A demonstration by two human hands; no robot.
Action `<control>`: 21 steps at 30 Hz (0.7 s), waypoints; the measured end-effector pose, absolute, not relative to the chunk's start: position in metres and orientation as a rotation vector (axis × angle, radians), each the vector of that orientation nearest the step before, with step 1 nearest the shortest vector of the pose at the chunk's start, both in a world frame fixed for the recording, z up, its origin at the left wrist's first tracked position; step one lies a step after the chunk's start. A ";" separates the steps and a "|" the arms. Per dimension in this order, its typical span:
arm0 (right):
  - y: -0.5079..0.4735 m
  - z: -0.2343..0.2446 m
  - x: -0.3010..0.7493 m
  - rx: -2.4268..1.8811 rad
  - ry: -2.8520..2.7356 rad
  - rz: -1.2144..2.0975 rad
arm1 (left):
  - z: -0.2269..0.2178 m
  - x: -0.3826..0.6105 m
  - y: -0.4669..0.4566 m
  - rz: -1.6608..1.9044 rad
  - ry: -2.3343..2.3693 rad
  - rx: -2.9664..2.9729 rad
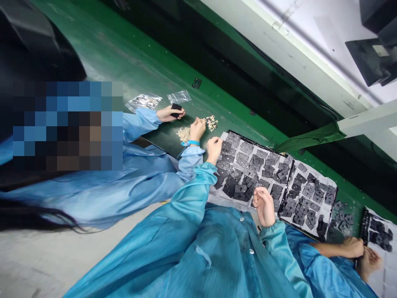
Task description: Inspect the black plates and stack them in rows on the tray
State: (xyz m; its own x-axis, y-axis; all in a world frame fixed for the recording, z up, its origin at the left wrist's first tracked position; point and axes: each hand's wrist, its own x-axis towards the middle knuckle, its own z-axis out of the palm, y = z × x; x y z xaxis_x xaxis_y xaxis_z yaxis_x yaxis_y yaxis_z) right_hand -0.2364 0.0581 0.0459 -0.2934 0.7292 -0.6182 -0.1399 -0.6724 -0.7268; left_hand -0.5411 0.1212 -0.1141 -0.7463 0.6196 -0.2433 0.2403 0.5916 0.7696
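My left hand [214,149] is curled at the near-left corner of a tray [230,133] filled with several black square parts [248,165]; its fingertips touch the parts there. Further along the same tray's near edge is my right hand [263,205], fingers also curled over the black parts. What either hand holds, if anything, is hidden. Both sleeves are teal. A second tray [331,182] of the same black parts lies just to the right.
A co-worker in light blue on my left has one hand [170,112] holding a black part and another hand [197,128] among small beige pieces [212,123] on the green belt [118,54]. Two plastic bags [142,101] lie beyond. Another person's hands [353,247] work at right.
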 end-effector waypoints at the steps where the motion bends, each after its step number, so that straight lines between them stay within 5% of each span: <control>1: 0.058 0.045 -0.237 -1.395 -0.763 2.006 | -0.117 -0.538 0.119 0.996 2.319 0.717; 12: 0.045 0.029 -0.237 -1.490 -0.764 1.979 | -0.132 -0.528 0.096 0.667 2.233 1.230; 21: 0.040 0.038 -0.230 -1.459 -0.762 1.947 | -0.137 -0.532 0.168 0.457 2.164 1.458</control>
State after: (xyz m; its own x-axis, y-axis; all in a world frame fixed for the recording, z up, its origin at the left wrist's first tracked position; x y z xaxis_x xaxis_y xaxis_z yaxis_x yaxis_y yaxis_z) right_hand -0.2299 0.0404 0.0377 -0.2306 0.7392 -0.6328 -0.1131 -0.6663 -0.7371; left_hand -0.5320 0.1684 -0.1367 -0.3117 0.9272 -0.2076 0.7640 0.3745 0.5254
